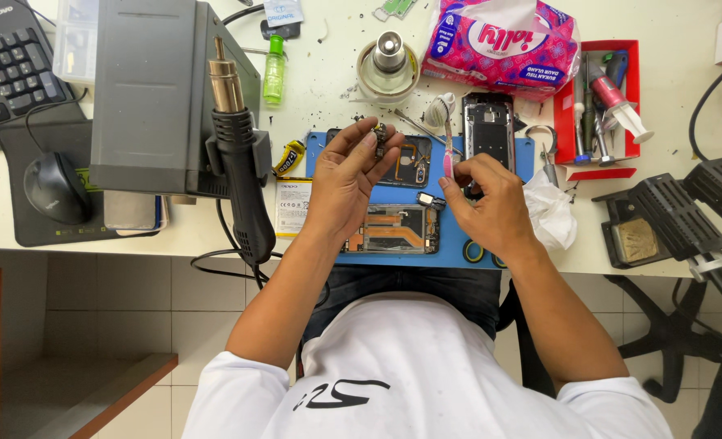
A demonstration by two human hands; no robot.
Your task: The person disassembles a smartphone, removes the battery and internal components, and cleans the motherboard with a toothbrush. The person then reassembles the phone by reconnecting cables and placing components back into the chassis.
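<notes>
White worktop (669, 236) carries a grey hot-air station (153, 89) at left and a blue repair mat (458, 244) at centre. An opened phone frame (393, 229) lies on the mat. Left hand (346, 175) pinches a small circuit board (379, 136) above the mat. Right hand (491, 203) grips a pink-handled brush (448, 146), bristles upward.

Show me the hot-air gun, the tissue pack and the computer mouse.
hot-air gun (243, 175), head view, on its black handle.
tissue pack (499, 45), head view, on its pink wrapper.
computer mouse (54, 187), head view, on its back.
</notes>
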